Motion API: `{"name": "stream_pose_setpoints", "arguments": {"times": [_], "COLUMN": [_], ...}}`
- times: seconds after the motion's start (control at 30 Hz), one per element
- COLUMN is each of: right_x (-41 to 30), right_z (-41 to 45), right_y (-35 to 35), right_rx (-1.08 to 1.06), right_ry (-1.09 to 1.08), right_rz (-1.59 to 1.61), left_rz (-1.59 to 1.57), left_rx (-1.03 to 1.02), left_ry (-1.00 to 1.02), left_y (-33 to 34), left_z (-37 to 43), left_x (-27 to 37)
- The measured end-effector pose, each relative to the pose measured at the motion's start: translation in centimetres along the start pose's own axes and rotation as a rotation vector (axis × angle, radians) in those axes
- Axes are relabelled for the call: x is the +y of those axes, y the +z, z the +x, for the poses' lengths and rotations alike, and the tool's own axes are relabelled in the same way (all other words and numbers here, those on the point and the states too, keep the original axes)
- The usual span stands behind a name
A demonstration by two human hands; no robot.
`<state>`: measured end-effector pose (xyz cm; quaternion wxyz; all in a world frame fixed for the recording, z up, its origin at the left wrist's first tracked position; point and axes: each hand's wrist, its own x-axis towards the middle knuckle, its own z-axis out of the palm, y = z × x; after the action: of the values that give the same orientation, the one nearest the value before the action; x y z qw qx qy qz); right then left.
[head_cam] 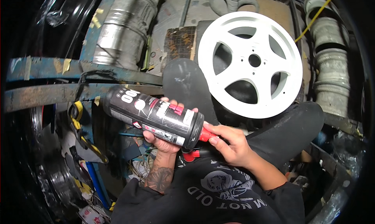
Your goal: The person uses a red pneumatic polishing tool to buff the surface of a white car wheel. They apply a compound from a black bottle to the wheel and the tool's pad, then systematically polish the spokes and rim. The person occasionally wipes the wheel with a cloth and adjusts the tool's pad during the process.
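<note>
My left hand grips the body of a large black plastic bottle, which is tilted with its base up to the left. The bottle bears printed writing and a red hazard diamond. On its red cap, at the lower right end, the thumb and fingers of my right hand are closed. Whether the cap is tight or loose cannot be seen. A white five-spoke wheel rim lies face up in front of me, beyond the bottle and beside my knees.
Blue metal frame bars run along the left. Bare metal wheel barrels lie at the upper left, with more barrels at the right. A yellow hose hangs at the upper right. Below the bars hangs a yellow-edged strap.
</note>
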<state>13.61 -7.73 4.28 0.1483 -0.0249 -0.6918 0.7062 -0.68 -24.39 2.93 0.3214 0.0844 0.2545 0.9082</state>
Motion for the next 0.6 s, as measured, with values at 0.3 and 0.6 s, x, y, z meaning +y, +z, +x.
{"name": "stream_pose_setpoints", "arguments": {"times": [0.3, 0.6], "right_x": [0.7, 0.1], "right_z": [-0.4, 0.3], "right_y": [-0.3, -1.5], "right_rx": [0.058, 0.002], "right_ry": [0.291, 0.342], "right_rz": [1.013, 1.238], "left_rz": [0.371, 0.139], "left_rx": [0.003, -0.047], "left_ry": [0.19, 0.102], "left_y": [4.4, 4.2], "left_z": [8.0, 9.3], "left_x": [0.8, 0.3]}}
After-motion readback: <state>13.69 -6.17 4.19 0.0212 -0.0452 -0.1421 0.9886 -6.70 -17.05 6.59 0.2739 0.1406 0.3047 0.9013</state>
